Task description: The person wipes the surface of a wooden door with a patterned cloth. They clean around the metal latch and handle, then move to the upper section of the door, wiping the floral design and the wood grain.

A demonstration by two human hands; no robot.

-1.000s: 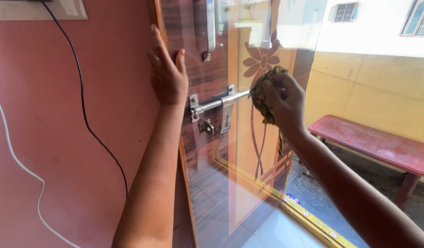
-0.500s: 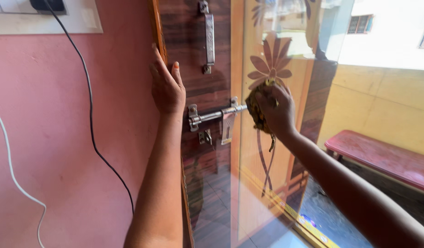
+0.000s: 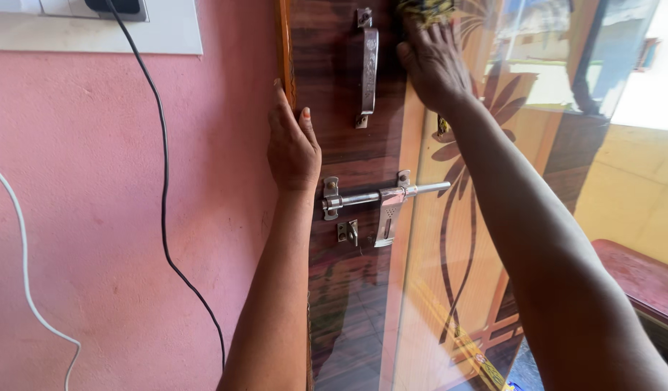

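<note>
Both hands are up against the glossy wooden door [image 3: 348, 289], each doing a different job. Left hand [image 3: 293, 148] lies flat and open along the door's near edge, fingers together and pointing up, gripping nothing; it looks placed there to steady the panel so it does not swing under pressure. Right hand [image 3: 432, 61] reaches higher, palm pressed to the panel with fingers spread over a dark yellowish cloth [image 3: 425, 10], most of which runs out of the top of the view, so the cloth is pinned between palm and door rather than bunched in a fist. Just left of that hand hangs a metal pull handle [image 3: 367, 69], and lower down a sliding bolt latch [image 3: 381, 197] sits between the two forearms, untouched
</note>
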